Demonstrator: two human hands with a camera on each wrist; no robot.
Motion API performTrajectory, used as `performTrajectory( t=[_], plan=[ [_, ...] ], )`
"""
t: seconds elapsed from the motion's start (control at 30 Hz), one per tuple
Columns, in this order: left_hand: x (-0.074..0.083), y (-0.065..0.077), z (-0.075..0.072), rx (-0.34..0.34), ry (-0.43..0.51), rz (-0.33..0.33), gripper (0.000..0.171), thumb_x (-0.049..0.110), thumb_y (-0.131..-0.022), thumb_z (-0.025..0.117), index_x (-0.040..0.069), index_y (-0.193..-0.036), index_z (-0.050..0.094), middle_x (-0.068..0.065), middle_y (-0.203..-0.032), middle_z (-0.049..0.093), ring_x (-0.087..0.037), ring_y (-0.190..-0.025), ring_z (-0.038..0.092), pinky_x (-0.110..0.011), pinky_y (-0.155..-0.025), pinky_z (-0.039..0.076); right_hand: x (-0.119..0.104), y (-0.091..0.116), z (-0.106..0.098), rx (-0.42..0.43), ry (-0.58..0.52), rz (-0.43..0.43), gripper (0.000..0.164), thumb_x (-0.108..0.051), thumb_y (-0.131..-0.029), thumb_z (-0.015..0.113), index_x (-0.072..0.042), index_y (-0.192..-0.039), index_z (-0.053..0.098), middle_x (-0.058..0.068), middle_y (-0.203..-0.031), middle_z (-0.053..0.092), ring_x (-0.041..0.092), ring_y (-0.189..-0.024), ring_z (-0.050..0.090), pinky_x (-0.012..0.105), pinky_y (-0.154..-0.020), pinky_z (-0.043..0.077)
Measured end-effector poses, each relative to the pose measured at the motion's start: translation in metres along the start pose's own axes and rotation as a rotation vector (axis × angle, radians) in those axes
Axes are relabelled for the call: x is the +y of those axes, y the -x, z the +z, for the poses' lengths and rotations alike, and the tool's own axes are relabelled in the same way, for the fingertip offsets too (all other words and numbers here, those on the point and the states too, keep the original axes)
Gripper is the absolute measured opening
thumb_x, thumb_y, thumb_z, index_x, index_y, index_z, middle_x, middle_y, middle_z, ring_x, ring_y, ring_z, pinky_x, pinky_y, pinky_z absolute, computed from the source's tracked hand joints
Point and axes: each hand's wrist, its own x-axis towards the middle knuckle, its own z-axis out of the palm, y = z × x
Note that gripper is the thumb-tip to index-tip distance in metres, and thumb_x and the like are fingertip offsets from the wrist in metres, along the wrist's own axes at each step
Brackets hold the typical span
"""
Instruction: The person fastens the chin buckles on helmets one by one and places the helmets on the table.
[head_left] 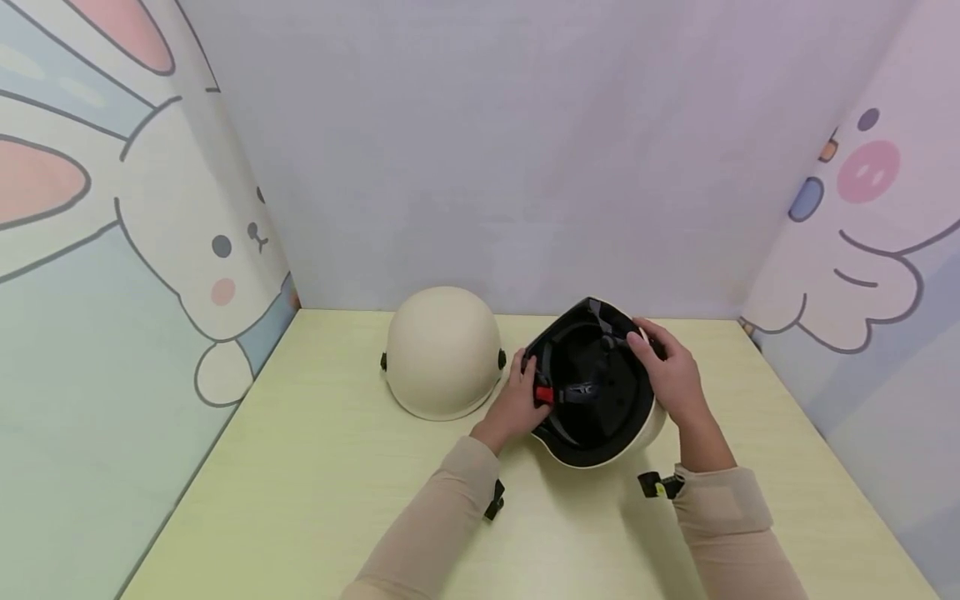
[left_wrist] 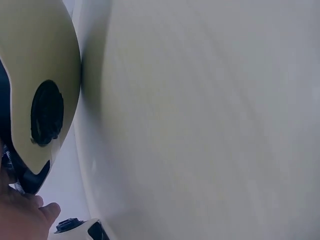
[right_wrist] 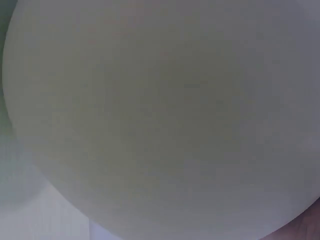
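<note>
A cream helmet (head_left: 600, 392) is tipped so that its black padded inside and straps face the head camera. My left hand (head_left: 516, 404) grips its left rim, close to a red buckle piece (head_left: 544, 394). On the upper right rim, my right hand (head_left: 673, 375) holds the shell with fingers bent over the edge. The left wrist view has the helmet's side with a dark round fitting (left_wrist: 47, 112) and part of my left hand (left_wrist: 25, 215). Its pale outer shell (right_wrist: 165, 120) fills most of the right wrist view.
Left of the held helmet, a second cream helmet (head_left: 444, 354) stands dome up on the pale yellow table (head_left: 300, 500), with dark fittings on both sides. A plain back wall (head_left: 487, 150) rises behind the table, and cartoon-printed panels flank it.
</note>
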Motion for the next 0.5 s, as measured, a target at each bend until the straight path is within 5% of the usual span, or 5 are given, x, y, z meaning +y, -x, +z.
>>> performTrajectory(
  t=[0.13, 0.23, 0.37, 0.5],
  plan=[
    [-0.001, 0.002, 0.002, -0.045, 0.088, -0.012, 0.088, 0.028, -0.089, 0.07, 0.01, -0.157, 0.016, -0.001, -0.161, -0.005, -0.013, -0.066, 0.057, -0.026, -0.062, 0.046, -0.007, 0.001, -0.002, -0.02, 0.039, 0.013, 0.058, -0.042, -0.098, 0.057, -0.005, -0.142, 0.05, 0.021, -0.146, 0.042, 0.038, -0.135, 0.034, 0.054, -0.107, 0.026],
    [-0.003, 0.004, 0.001, -0.073, 0.131, -0.006, 0.09, 0.03, -0.088, 0.072, 0.01, -0.157, 0.017, 0.0, -0.161, -0.005, -0.011, -0.06, 0.055, -0.026, -0.063, 0.046, -0.013, 0.0, -0.003, -0.047, 0.079, 0.014, 0.06, -0.044, -0.098, 0.056, -0.007, -0.144, 0.048, 0.022, -0.147, 0.04, 0.041, -0.136, 0.032, 0.057, -0.106, 0.025],
    [-0.006, 0.005, 0.001, -0.109, 0.161, 0.007, 0.093, 0.036, -0.088, 0.073, 0.01, -0.157, 0.015, -0.001, -0.161, -0.004, -0.016, -0.087, 0.062, -0.03, -0.078, 0.048, -0.019, -0.001, -0.002, -0.079, 0.127, 0.01, 0.063, -0.046, -0.098, 0.054, -0.007, -0.146, 0.045, 0.024, -0.148, 0.037, 0.044, -0.135, 0.031, 0.06, -0.105, 0.025],
    [-0.01, 0.007, 0.002, -0.148, 0.18, 0.004, 0.096, 0.042, -0.089, 0.07, 0.013, -0.158, 0.011, 0.0, -0.161, -0.007, -0.023, -0.117, 0.054, -0.032, -0.09, 0.045, -0.024, -0.002, 0.001, -0.101, 0.173, 0.008, 0.064, -0.048, -0.098, 0.053, -0.008, -0.147, 0.044, 0.025, -0.147, 0.038, 0.045, -0.134, 0.032, 0.06, -0.104, 0.026]
  ],
)
